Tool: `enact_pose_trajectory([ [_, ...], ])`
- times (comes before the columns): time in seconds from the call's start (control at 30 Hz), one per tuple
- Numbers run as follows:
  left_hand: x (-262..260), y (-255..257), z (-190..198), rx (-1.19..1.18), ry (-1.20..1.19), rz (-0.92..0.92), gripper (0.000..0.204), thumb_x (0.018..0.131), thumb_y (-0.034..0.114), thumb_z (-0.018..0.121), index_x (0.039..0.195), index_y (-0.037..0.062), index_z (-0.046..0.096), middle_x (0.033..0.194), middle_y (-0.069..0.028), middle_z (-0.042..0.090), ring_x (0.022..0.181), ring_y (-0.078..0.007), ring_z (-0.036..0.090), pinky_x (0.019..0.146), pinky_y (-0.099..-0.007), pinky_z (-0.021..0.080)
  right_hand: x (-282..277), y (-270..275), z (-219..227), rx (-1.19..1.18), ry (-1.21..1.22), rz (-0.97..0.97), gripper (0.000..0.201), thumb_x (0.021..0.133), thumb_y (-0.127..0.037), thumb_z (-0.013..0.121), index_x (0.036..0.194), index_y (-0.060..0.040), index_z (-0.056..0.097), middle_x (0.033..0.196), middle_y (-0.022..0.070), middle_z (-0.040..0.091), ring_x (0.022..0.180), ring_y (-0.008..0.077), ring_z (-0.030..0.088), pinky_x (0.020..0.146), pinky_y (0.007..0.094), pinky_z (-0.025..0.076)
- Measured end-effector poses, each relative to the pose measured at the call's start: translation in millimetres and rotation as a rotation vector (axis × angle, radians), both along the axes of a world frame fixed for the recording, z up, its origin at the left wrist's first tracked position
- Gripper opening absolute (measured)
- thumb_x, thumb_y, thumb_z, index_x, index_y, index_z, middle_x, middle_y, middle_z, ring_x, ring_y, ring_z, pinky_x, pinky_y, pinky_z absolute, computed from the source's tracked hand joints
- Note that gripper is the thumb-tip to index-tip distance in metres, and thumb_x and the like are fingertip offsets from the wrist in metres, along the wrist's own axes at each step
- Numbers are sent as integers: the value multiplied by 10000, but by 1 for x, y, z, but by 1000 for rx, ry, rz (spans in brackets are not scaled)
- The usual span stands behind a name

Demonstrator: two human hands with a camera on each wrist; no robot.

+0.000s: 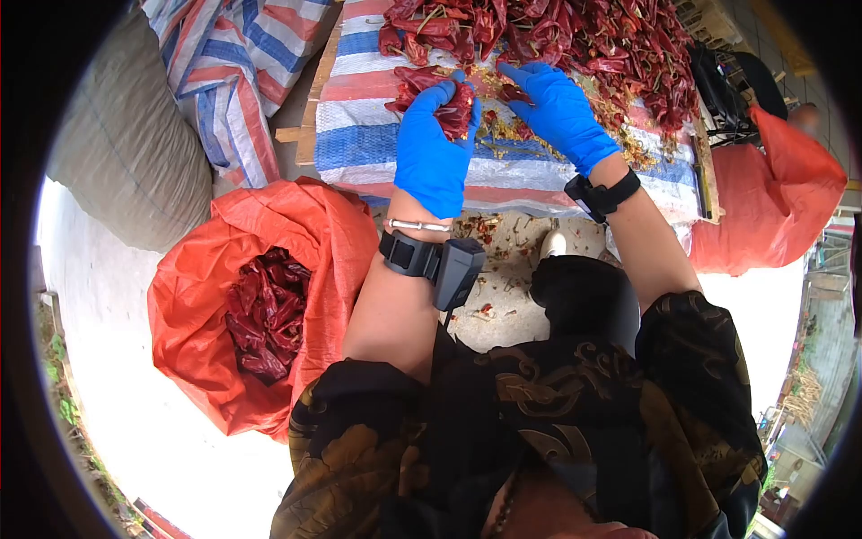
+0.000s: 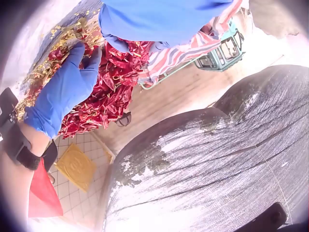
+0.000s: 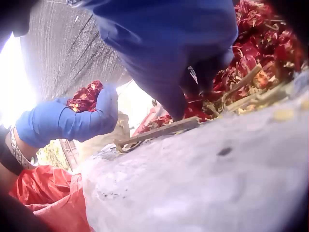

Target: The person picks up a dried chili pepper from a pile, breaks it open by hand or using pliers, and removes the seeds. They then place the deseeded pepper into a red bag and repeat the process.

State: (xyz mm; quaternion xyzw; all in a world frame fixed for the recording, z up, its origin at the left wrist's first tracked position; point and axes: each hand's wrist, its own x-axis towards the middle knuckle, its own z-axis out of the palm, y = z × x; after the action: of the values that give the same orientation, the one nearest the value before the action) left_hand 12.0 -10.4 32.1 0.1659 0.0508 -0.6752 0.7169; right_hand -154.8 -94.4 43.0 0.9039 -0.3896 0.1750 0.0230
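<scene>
Blue gloves cover both hands. My left hand [image 1: 435, 153] curls its fingers round several dried red peppers [image 1: 454, 113] above the striped sheet [image 1: 359, 148]; the right wrist view shows these peppers [image 3: 86, 98] in the left hand [image 3: 67, 121]. Just to the right, my right hand [image 1: 561, 117] reaches down to loose peppers and yellow seeds, its fingertips at a red piece [image 1: 514, 92]. In the left wrist view the right hand [image 2: 65, 94] has thumb and fingers bent over the seeds; whether it pinches anything is hidden. A large pile of red peppers [image 1: 593, 40] lies beyond both hands.
An orange-red sack [image 1: 189, 296] with peppers inside stands at lower left, below the table's edge. Another red sack [image 1: 763, 198] sits at the right. A grey sack [image 1: 126, 135] and a striped bag [image 1: 220, 81] are at upper left. Scraps litter the floor [image 1: 516, 314].
</scene>
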Motion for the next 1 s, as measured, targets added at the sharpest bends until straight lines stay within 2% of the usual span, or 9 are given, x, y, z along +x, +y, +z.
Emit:
enact_pose_trajectory([
  [0.07,1,0,1,33,-23,12,200,765,15,556,966,12,549,898,-81,599,790,-180,579,699,-331,490,9,1,-3,60,78,-83,415,718,-268,625,1107,-147,549,1004,112,547,939,285,524,788,370,435],
  [0.2,0,0,0,54,7,21,194,786,27,539,980,24,535,951,-94,580,866,-206,554,736,-359,492,7,-11,-8,32,88,-70,369,725,-267,614,1070,-146,569,958,113,570,894,286,547,768,367,446],
  [0.3,-1,-1,-1,79,-3,13,186,787,31,540,972,27,541,937,-88,583,866,-198,553,731,-356,486,6,-4,16,159,-170,-204,309,740,-236,611,1030,-133,588,874,94,600,794,225,581,719,323,462],
  [0.4,-4,-1,-1,66,-41,-41,174,791,39,542,965,31,548,928,-82,591,851,-189,558,725,-350,482,-4,-8,21,488,-799,-99,218,778,-153,602,974,-57,591,816,25,609,719,93,543,653,232,444],
  [0.53,-14,1,-3,46,-41,-116,176,793,52,552,967,37,553,921,-71,596,846,-177,563,727,-327,480,-6,15,32,814,-1102,-104,175,797,-95,584,954,-17,575,829,35,612,707,84,540,642,220,438],
  [0.73,-17,3,-3,-28,-30,-128,195,805,75,552,997,41,554,946,-70,591,875,-177,561,742,-299,484,15,52,27,814,-1119,10,155,808,-72,571,951,-12,566,837,46,615,707,87,539,649,207,438],
  [0.8,-16,5,-3,-128,-220,-91,200,800,87,569,995,45,553,953,-71,589,889,-177,557,760,-301,484,13,50,23,855,-1148,16,159,807,-75,573,953,-12,566,841,42,614,710,86,538,649,204,435],
  [0.9,-12,6,5,-80,-92,-128,211,796,97,586,998,49,550,935,-67,588,891,-175,554,766,-303,486,9,43,22,1002,-1225,9,162,804,-80,576,949,-7,566,823,34,610,700,81,531,642,201,427],
  [1.0,-14,8,11,-70,-126,-100,201,798,95,585,992,54,552,931,-65,586,881,-174,553,752,-307,487,13,49,31,790,-1063,-89,171,806,-80,570,960,-7,563,795,30,601,687,85,531,631,206,423],
])
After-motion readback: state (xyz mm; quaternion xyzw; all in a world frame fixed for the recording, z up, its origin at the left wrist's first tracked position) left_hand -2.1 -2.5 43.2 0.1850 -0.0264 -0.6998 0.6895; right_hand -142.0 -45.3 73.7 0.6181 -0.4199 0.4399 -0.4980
